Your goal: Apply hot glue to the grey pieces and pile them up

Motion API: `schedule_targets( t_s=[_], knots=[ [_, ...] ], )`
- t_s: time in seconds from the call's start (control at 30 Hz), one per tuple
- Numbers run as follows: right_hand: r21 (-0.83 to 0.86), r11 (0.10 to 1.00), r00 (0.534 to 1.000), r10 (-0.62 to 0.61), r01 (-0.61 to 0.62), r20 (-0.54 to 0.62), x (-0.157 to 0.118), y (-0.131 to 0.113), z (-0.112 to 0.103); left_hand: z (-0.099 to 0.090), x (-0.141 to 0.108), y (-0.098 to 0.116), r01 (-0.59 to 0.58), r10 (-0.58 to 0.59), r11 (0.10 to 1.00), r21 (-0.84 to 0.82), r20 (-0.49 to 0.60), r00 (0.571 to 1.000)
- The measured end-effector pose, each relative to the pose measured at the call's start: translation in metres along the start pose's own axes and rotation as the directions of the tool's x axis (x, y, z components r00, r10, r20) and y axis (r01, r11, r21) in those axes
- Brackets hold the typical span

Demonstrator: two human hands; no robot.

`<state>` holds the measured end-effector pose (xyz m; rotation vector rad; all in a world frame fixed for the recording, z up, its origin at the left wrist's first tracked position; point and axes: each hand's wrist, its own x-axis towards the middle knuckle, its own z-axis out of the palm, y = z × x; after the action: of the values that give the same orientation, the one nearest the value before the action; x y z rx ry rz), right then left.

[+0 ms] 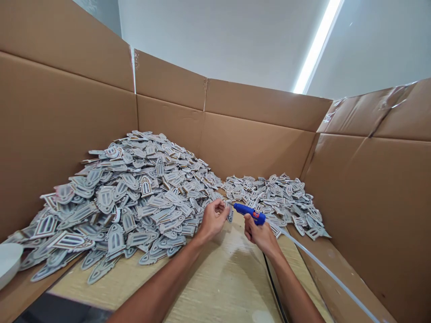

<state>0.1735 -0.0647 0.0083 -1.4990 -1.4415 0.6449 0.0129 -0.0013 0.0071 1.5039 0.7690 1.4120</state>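
My right hand (260,234) is wrapped round a blue hot glue gun (248,212), its nozzle pointing left. A long translucent glue stick (323,264) trails from the gun's back end, and a black cord (272,282) hangs below. Just left of the nozzle, my left hand (213,217) pinches a small grey window-shaped piece (230,213), mostly hidden by the fingers. Whether the nozzle touches the piece I cannot tell. A large heap of similar grey arched pieces (134,197) lies left of my left hand. Beyond the gun lies a smaller heap of such pieces (279,197).
Tall cardboard walls (262,148) enclose the work surface at the back and both sides. Beneath my hands is a pale wooden board (208,273). A white bowl (9,262) stands at the left edge, partly out of view.
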Motion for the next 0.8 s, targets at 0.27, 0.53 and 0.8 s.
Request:
schedule_targets(
  t_s=[0.27, 0.53, 0.8],
  knots=[
    [0.048, 0.999, 1.0, 0.008, -0.009, 0.021, -0.001, -0.004, 0.003, 0.0, -0.002, 0.004, -0.075, 0.078, 0.991, 0.106, -0.023, 0.997],
    [-0.144, 0.984, 0.969, -0.138, 0.11, -0.204, -0.005, -0.009, 0.013, 0.001, -0.005, 0.01, -0.098, 0.109, 0.968, 0.231, -0.036, 0.993],
    [0.303, 0.953, 0.78, 0.186, 0.006, -0.598, 0.012, -0.004, -0.035, 0.007, -0.017, -0.012, 0.541, -0.586, 0.807, 0.236, 0.208, 0.783]
  ],
)
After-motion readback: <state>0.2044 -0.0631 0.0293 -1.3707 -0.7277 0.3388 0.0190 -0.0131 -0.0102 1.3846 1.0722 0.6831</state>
